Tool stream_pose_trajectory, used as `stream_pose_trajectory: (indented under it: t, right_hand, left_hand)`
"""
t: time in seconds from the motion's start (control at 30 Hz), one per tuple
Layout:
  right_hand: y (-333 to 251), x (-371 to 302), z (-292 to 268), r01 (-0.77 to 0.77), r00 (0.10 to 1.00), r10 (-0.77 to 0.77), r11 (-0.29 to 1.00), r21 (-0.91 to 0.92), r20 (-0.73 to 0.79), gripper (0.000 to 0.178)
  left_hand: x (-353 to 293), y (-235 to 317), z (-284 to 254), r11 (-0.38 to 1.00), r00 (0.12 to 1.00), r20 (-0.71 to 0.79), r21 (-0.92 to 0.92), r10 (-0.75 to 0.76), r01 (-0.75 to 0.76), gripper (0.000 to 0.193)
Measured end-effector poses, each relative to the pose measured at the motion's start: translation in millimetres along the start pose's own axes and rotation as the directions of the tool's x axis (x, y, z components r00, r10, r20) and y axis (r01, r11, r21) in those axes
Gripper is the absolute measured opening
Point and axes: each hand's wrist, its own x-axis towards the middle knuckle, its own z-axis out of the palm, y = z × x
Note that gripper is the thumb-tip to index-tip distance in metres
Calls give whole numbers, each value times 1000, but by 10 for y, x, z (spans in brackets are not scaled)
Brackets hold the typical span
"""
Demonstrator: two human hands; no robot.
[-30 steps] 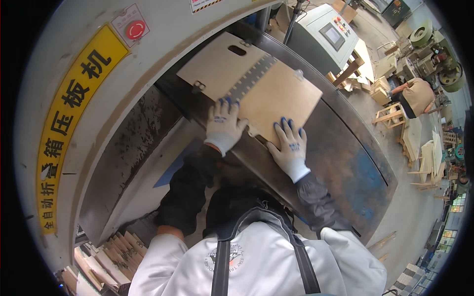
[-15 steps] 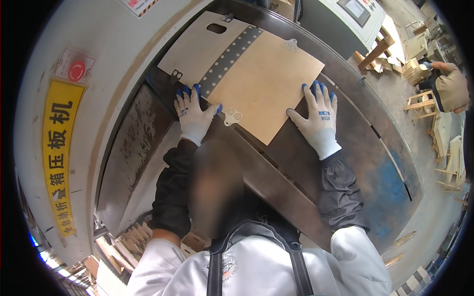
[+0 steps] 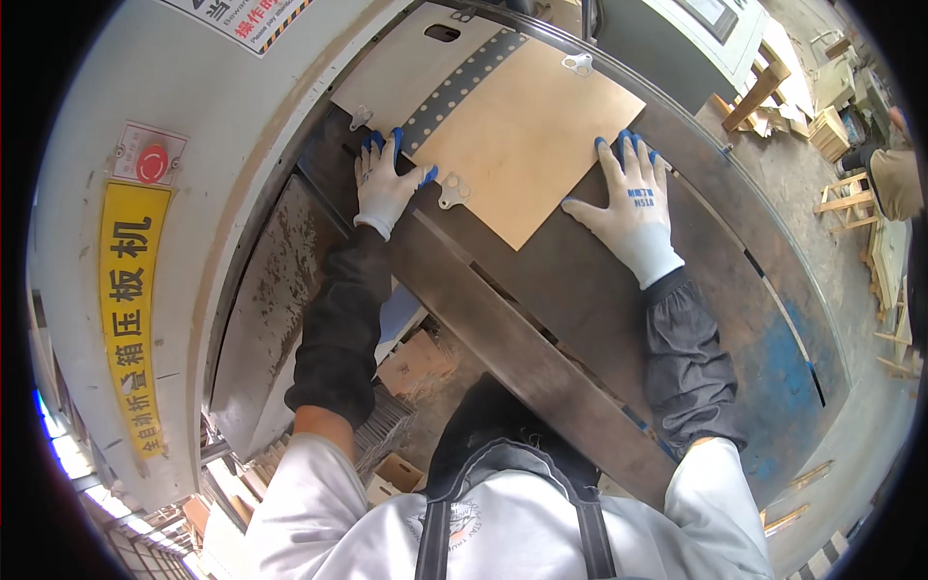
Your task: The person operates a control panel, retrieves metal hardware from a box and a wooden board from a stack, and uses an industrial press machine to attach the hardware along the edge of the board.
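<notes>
A flat assembly lies on the dark metal table [image 3: 580, 290]. It joins a bare plywood panel [image 3: 532, 135], a paler panel [image 3: 391, 72] with an oval slot, and a grey perforated metal strip [image 3: 459, 92] between them. Metal brackets, such as the one nearest me [image 3: 452, 191], stick out at its edges. My left hand [image 3: 385, 184], in a white glove with blue fingertips, is spread at the near edge by the strip's lower end. Gloved the same way, my right hand [image 3: 633, 208] has its fingers apart along the plywood's right edge. Neither hand grips anything.
On the left rises a grey machine body [image 3: 251, 116] with a red push button [image 3: 152, 164] and a yellow label strip [image 3: 133, 290]. A control cabinet [image 3: 667, 48] stands at the far side. Another person [image 3: 894, 174] is at the right, near a wooden stool [image 3: 843, 205].
The panel assembly has slid away from me across the table, and both hands have moved forward with it, fingers still spread. My view has also shifted slightly.
</notes>
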Motion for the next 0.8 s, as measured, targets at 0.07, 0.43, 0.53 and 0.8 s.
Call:
stream_pose_trajectory:
  t: [0.07,0.43,0.53,0.8]
  right_hand:
    - [14,107,54,-2,1000,2,1000,15,-22,93]
    - [64,246,49,6,999,-3,998,-64,46,89]
    - [258,248,50,122,992,-121,991,-56,19,84]
    - [399,216,62,227,970,-237,965,-135,-63,72]
  left_hand:
    - [96,-31,33,1000,1000,-7,-4,0,0,95]
    - [173,-80,68,998,998,-24,11,60,-59,87]
    - [137,-84,27,988,997,0,-138,72,-72,83]
    - [62,143,-125,811,995,99,-579,-28,81,61]
